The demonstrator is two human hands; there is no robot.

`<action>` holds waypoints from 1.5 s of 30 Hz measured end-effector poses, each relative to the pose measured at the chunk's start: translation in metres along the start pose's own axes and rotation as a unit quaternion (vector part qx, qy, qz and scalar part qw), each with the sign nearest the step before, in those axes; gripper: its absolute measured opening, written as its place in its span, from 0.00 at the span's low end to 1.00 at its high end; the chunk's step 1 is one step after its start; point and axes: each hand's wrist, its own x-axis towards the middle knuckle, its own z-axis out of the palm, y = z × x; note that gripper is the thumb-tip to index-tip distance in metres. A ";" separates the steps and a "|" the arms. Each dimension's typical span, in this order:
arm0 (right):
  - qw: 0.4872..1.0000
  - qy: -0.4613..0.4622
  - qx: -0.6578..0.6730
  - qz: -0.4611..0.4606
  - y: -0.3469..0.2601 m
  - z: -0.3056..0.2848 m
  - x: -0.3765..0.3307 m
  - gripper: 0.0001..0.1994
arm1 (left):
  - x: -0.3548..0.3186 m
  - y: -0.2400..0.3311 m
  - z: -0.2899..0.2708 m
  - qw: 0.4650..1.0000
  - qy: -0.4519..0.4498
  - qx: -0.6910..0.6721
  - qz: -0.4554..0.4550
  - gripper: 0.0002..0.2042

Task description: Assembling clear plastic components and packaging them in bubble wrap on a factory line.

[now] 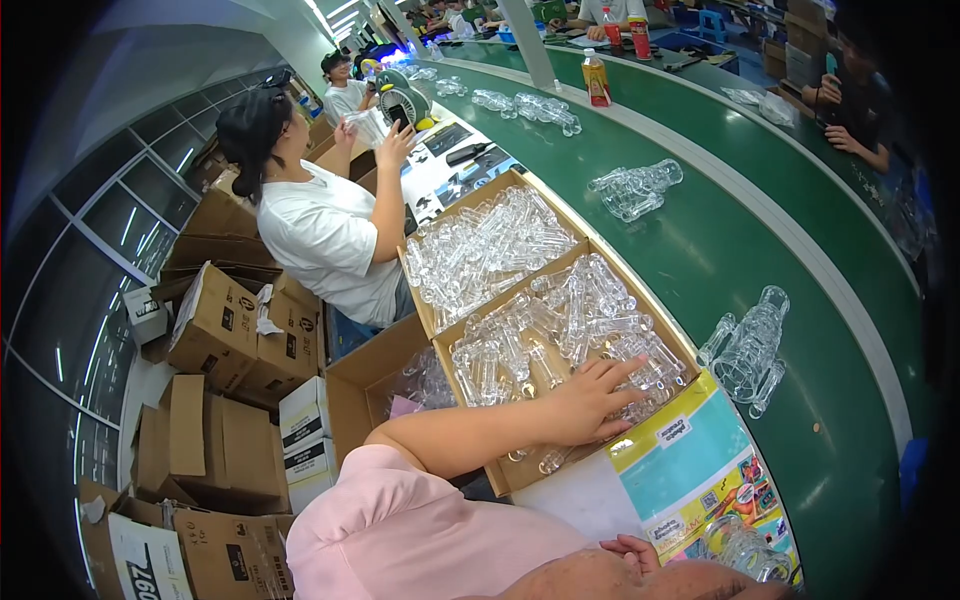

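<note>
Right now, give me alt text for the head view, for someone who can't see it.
The person's left hand rests open on clear plastic tubes filling a cardboard tray beside a curved green conveyor. Their right hand is curled near a printed sheet. Bundles of tubes lie on the conveyor, and a co-worker in white sits beyond among boxes.

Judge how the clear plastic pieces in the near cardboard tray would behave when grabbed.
The clear plastic pieces look hollow, so probably light. Their rounded, glossy shapes suggest they may slip or roll. Piled loosely under the left hand, neighbours would likely shift.
</note>
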 end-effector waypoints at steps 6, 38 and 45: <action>1.000 0.002 0.007 0.001 0.003 -0.003 0.002 0.26 | 0.001 0.000 0.000 1.000 -0.011 0.003 -0.004 0.21; 0.998 0.044 0.038 0.011 -0.012 0.013 -0.001 0.22 | -0.004 0.008 -0.009 0.999 -0.002 0.035 -0.018 0.22; 0.998 0.021 0.048 -0.038 -0.032 0.027 -0.007 0.15 | -0.010 0.011 -0.008 0.997 0.019 0.066 -0.041 0.18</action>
